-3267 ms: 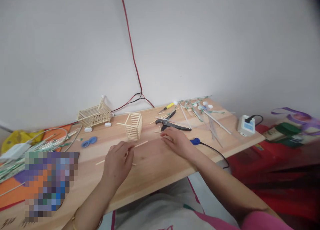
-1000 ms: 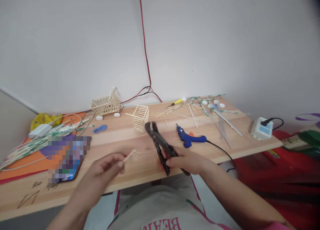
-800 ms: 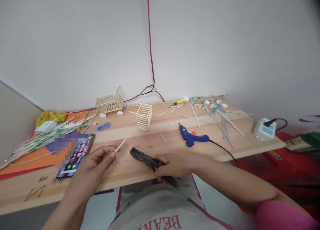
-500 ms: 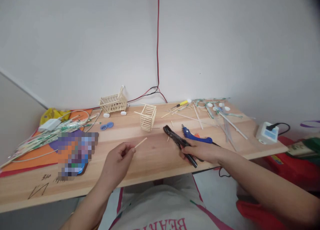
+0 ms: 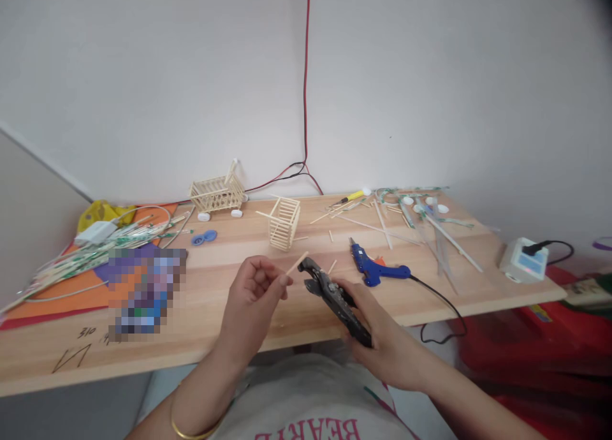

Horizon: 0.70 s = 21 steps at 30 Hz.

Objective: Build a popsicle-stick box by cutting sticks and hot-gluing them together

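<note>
My left hand pinches a short thin wooden stick that points up and to the right. My right hand is wrapped round the handles of a black plier-like cutter. Its jaws are parted and close to the stick's far end; I cannot tell whether they touch. Beyond my hands stands a small frame of wooden sticks. Behind it on the left is a stick cart with white wheels. A blue hot glue gun lies to the right of the cutter.
Bundled sticks and a pixelated object lie on the left. Two blue caps sit near the cart. At back right are a yellow-handled tool, glue sticks and offcuts. A white power box stands at the right edge.
My left hand has moved right with the stick, and my right hand has drawn the cutter back and left, bringing its jaws near the stick. The glue gun is now fully uncovered.
</note>
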{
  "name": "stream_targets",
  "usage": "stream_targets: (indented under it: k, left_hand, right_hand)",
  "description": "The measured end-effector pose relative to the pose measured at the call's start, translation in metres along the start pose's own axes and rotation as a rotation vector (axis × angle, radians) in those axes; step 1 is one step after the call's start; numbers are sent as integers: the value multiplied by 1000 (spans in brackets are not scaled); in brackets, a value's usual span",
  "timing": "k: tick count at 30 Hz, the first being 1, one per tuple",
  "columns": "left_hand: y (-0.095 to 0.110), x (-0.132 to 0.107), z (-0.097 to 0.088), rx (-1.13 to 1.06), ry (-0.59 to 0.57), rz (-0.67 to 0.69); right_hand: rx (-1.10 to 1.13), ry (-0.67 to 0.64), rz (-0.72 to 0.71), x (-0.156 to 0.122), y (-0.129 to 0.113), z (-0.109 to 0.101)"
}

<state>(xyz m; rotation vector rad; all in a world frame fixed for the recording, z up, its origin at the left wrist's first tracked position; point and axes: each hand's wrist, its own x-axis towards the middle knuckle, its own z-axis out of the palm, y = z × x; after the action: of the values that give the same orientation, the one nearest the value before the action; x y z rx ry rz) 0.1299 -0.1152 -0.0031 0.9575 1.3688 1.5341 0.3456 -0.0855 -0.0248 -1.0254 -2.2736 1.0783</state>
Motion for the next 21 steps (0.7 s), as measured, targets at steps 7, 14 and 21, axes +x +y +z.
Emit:
stream_targets:
  k: [7,14,21]
  left_hand:
    - [-3,-7,10,92,-15,51]
    - [-5,-7,7,168,15,80]
    - [-7,-6,7,200,26,101]
  right_hand:
    - [-17,-8,-10,8,-10,10]
    - [-84,26,-16,7,-5,20]
    - [-2,15,-28,10,-7,19]
